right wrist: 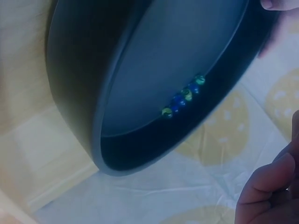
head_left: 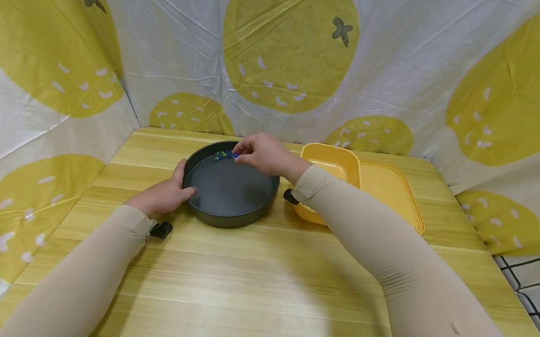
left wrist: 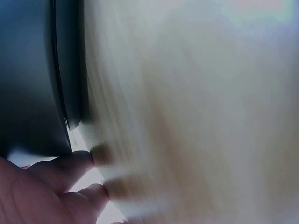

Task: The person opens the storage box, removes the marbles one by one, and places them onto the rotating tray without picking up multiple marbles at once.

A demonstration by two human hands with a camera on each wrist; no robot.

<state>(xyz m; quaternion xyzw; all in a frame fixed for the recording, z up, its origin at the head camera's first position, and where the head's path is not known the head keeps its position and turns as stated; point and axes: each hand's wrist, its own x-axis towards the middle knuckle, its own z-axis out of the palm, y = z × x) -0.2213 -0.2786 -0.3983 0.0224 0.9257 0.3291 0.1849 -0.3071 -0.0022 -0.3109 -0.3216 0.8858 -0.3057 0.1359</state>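
Note:
A dark grey round cake pan (head_left: 230, 187) stands on the wooden table, with several blue and green glass marbles (right wrist: 182, 97) in a row along the far inside wall. My left hand (head_left: 167, 194) holds the pan's left side, its thumb over the rim and its fingers along the outer wall. In the left wrist view, fingertips (left wrist: 84, 158) lie low beside the pan. Over the pan's far right edge, my right hand (head_left: 266, 156) pinches a blue marble (head_left: 236, 155) between thumb and fingertips. The right wrist view shows only part of that hand's curled fingers (right wrist: 268, 184).
Right of the pan stands a yellow plastic box (head_left: 331, 153), partly hidden by the right forearm. A flat yellow lid (head_left: 386, 191) lies beside it. A white curtain with yellow fruit prints (head_left: 289, 48) hangs behind the table (head_left: 228, 287). Black wire grid (head_left: 529, 285) shows at far right.

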